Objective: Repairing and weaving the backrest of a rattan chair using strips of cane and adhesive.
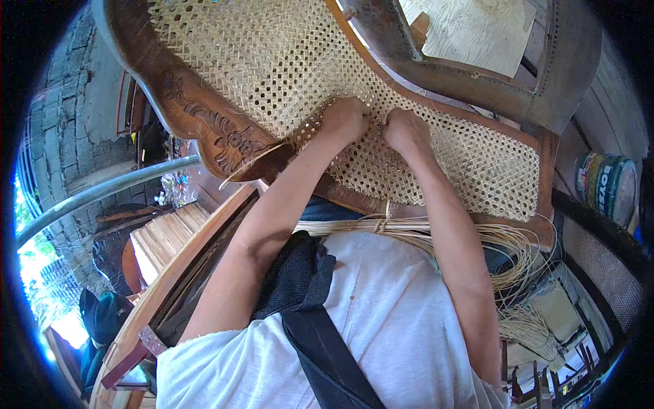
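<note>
In front of me lies a curved brown wooden chair frame (235,146) with carved flowers, filled by pale woven cane webbing (300,51). My left hand (346,119) is closed with its knuckles up, low over the middle of the webbing. Just to its right, my right hand (407,131) is also closed, its fingertips pinched close to the weave. Whatever the fingers grip is hidden by the hands. One loose cane strand (252,162) sticks out over the frame's carved edge. A bundle of long cane strands (507,262) lies across my lap and trails off right.
A dark wooden frame with studded edges (470,82) stands beyond the webbing, near a pale plywood sheet (477,31). At right is a bucket (605,183). A grey metal pipe (119,187) curves along the left, above a stack of wooden pieces (167,238).
</note>
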The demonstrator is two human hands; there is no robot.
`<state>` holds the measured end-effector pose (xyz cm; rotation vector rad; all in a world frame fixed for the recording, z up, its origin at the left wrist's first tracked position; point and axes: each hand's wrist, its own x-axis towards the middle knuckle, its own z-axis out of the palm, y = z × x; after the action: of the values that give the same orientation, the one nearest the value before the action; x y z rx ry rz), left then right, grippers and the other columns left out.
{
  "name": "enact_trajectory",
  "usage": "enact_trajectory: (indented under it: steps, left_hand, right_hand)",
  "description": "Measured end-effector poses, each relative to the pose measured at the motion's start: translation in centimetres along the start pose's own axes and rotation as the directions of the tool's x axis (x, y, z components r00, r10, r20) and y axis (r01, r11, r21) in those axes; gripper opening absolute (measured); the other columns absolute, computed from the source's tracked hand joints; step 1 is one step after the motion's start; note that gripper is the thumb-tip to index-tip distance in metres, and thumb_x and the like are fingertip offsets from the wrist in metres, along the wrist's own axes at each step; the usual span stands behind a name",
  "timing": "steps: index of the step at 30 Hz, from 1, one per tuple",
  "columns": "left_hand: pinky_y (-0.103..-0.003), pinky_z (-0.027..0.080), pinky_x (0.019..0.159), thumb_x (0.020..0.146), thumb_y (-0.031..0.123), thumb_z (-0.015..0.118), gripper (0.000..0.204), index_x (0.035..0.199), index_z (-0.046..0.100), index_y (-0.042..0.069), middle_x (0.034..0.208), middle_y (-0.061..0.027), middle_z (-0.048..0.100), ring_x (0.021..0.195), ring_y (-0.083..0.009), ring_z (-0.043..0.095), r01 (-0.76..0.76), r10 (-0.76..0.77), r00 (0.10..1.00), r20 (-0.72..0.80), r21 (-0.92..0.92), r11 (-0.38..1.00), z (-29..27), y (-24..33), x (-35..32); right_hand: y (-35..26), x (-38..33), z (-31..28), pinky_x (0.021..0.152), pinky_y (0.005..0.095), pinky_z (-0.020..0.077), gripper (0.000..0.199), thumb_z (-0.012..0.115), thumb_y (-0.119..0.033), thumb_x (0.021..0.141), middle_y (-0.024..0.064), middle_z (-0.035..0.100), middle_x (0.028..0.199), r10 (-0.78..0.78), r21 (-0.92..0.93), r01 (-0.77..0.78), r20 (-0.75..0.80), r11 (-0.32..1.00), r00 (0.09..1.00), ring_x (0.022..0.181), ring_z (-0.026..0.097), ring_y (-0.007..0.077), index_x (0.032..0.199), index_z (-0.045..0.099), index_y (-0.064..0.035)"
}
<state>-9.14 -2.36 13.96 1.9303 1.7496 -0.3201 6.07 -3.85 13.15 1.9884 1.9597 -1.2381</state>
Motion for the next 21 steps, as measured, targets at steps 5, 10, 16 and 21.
enact_trajectory:
  steps: [5,10,16,21]
  left_hand:
    - [-0.044,0.053,0.083,0.078,0.021,0.069,0.016,0.092,0.074,0.014,0.101,-0.0153,0.068,0.094,-0.0328,0.065,-0.045,0.045,0.999,0.004,0.158,0.986,0.8,0.9,-0.2]
    - [-0.043,0.054,0.079,0.078,0.019,0.066,0.014,0.089,0.073,0.013,0.097,-0.0156,0.068,0.092,-0.0334,0.066,0.002,-0.012,0.998,0.062,0.163,0.987,0.4,1.3,-1.1]
    - [-0.041,0.054,0.081,0.081,0.022,0.068,0.023,0.097,0.071,0.006,0.101,-0.0168,0.068,0.094,-0.0316,0.067,-0.035,0.017,0.998,0.062,0.294,0.955,0.5,3.4,2.3]
    - [-0.04,0.053,0.079,0.077,0.041,0.073,0.039,0.096,0.073,0.006,0.093,-0.0158,0.071,0.086,-0.0299,0.068,0.066,0.107,0.97,0.218,-0.661,0.747,1.0,2.6,4.0]
  right_hand:
    - [0.4,1.0,-0.1,0.086,0.043,0.0514,0.025,0.061,-0.014,0.083,0.0209,0.067,0.107,0.058,0.011,-0.059,0.089,0.998,0.994,0.103,0.065,0.0325,0.103,0.067,-0.0003]
    - [2.5,-0.3,-2.7,0.086,0.0418,0.0517,0.033,0.067,-0.025,0.083,0.0189,0.067,0.109,0.099,-0.003,-0.101,-0.151,0.995,0.984,0.103,0.065,0.0311,0.106,0.068,-0.0023]
    - [6.3,-1.2,-8.4,0.084,0.0421,0.0524,0.044,0.07,-0.042,0.081,0.0191,0.069,0.102,0.123,-0.15,-0.14,-0.117,0.979,0.985,0.098,0.067,0.0308,0.103,0.07,-0.004]
    - [5.0,-1.2,-8.8,0.083,0.0425,0.0522,0.049,0.066,-0.05,0.082,0.0176,0.069,0.102,0.118,-0.041,-0.121,-0.073,0.992,0.99,0.097,0.067,0.0314,0.104,0.07,-0.0063]
